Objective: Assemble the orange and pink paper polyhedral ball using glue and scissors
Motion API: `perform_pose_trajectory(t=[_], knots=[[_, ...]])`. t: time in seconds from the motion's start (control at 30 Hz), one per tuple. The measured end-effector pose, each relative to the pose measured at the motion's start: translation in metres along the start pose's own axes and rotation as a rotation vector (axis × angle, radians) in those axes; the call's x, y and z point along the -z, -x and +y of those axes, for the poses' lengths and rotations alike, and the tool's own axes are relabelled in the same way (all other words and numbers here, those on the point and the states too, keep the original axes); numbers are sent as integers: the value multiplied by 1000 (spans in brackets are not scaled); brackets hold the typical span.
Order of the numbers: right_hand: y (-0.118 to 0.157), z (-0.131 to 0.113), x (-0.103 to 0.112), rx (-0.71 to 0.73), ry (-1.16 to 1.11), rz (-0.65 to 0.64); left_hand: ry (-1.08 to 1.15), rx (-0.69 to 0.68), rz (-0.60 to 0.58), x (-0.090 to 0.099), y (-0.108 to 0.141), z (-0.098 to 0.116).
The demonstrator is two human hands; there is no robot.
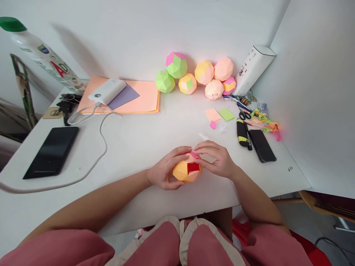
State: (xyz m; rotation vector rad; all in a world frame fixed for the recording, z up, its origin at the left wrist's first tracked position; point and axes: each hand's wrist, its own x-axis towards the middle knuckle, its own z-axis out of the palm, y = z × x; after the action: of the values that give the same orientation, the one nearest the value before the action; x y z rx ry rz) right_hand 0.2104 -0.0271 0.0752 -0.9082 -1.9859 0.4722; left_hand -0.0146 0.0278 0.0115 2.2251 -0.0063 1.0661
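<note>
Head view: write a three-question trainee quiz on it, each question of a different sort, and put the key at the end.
1. Multiple choice: what does the left hand hold?
A. A black phone
B. A mostly yellow-orange paper ball
C. The scissors
2. True or false: the white device with a cable attached lies on the paper stack.
3. Count: how many finished-looking balls are grouped by the back wall?

Key: 1. B; 2. True; 3. Seven.
</note>
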Motion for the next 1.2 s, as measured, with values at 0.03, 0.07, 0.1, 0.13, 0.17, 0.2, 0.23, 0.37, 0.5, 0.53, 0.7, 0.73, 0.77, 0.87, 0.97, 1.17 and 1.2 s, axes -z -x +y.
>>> perform_pose_trajectory(t=[0.03,0.07,0.1,0.13,0.17,0.2,0.23,0.37,0.5,0.53,0.7,0.73,0.77,0.87,0.97,1.17,1.2], knots=[[1,0,1,-17,-15,-24,-7,-13,0,0,0,0],[1,-1,3,-48,-32,-55,-13,-20,2,-1,0,-1],[2,-1,5,-88,-42,-91,-18,-22,2,-1,0,-1],[2,-1,7,-126,-43,-130,-21,-22,1,-1,-1,-1],[2,-1,10,-157,-37,-168,-22,-22,-1,-1,-1,-1],[2,0,12,-179,-32,-196,-19,-21,-1,-1,0,0],[2,1,13,-190,-34,-215,-15,-10,2,-2,0,2],[1,2,12,-247,-122,-242,-38,168,59,-4,2,12],[0,1,8,-298,-180,-220,-31,307,98,-8,2,21],[0,2,8,-306,-202,-221,-16,307,101,-8,2,21],[0,10,13,-327,-306,-300,32,281,110,-8,0,23],[0,12,13,-334,-312,-312,36,284,114,-8,-2,26],[1,13,14,-346,-318,-317,39,301,115,-7,-4,29],[1,13,11,-414,-353,-317,44,486,98,-2,-13,45],[0,7,6,-497,-428,-291,-33,656,50,2,-20,61],[0,-8,-10,-385,-353,-208,-344,697,-138,7,-17,72],[1,-9,-12,-337,-313,-184,-371,696,-172,7,-16,71]])
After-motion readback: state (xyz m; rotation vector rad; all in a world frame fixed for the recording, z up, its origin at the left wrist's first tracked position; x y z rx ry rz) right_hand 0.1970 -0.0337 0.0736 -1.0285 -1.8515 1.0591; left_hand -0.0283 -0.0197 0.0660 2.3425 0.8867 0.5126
